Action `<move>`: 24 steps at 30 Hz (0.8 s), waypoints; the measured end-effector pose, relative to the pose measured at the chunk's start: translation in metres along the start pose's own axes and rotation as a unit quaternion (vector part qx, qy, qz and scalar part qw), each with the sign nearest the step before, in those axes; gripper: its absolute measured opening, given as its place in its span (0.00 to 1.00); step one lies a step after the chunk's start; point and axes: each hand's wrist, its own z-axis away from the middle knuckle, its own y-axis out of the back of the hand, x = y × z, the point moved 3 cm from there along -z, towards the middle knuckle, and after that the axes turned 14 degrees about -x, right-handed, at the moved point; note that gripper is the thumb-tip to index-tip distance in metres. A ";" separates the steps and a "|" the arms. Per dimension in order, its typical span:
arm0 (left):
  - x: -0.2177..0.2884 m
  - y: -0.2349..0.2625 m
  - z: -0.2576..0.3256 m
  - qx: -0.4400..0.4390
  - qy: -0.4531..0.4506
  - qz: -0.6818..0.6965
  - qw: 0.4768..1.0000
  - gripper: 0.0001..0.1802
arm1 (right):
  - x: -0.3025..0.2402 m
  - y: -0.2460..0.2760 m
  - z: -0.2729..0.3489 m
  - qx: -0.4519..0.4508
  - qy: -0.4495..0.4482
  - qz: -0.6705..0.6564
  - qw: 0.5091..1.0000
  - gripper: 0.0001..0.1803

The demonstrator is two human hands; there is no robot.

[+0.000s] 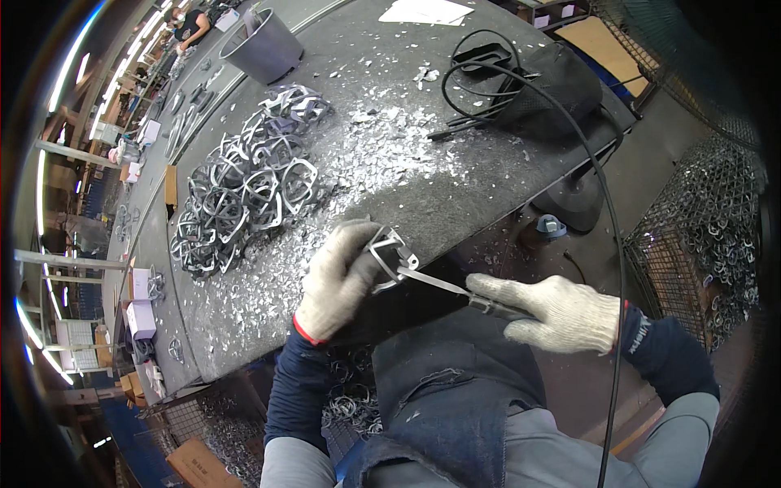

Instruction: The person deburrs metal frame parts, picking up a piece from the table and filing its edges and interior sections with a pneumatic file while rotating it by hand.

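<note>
My left hand [338, 281], in a pale knit glove with a red cuff edge, grips a small silver metal bracket [409, 259] with an open, looped frame. It is held just over the table's near edge. My right hand [565, 313], gloved alike, is closed round the dark handle of a flat file [438, 281]. The file's narrow, light blade reaches left, its tip against or just beside the bracket; contact is too fine to tell. Left of centre on the dark table [488, 183] lies a heap of similar looped metal brackets [260, 187].
Silver flakes [390, 138] litter the tabletop. A grey bucket [264, 50] stands at the far side. A black cable [598, 167] hangs down past my right forearm. Wire baskets of metal parts [691, 252] stand at right. A person [189, 28] sits far off at upper left.
</note>
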 end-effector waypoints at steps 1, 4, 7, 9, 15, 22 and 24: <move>0.005 0.011 -0.001 -0.039 0.039 0.045 0.997 0.20 | -0.001 0.003 0.004 0.018 0.015 0.022 0.999 0.49; 0.006 0.021 -0.006 -0.141 0.074 0.190 0.969 0.24 | -0.008 0.009 0.008 0.042 0.016 0.086 0.995 0.48; 0.003 0.030 -0.019 -0.195 0.071 0.162 0.965 0.23 | -0.006 0.009 0.007 0.103 0.022 0.209 0.972 0.43; 0.001 0.035 -0.025 -0.222 0.070 0.157 0.960 0.22 | -0.003 0.005 0.005 0.121 0.002 0.270 0.955 0.42; -0.011 0.038 -0.038 -0.301 0.097 0.154 0.936 0.28 | 0.002 -0.001 -0.005 0.216 -0.015 0.394 0.893 0.38; -0.015 0.037 -0.036 -0.301 0.092 0.231 0.921 0.26 | 0.006 -0.003 -0.003 0.222 -0.013 0.373 0.901 0.33; -0.015 0.038 -0.036 -0.299 0.097 0.241 0.918 0.27 | 0.005 -0.005 -0.001 0.217 -0.009 0.374 0.902 0.32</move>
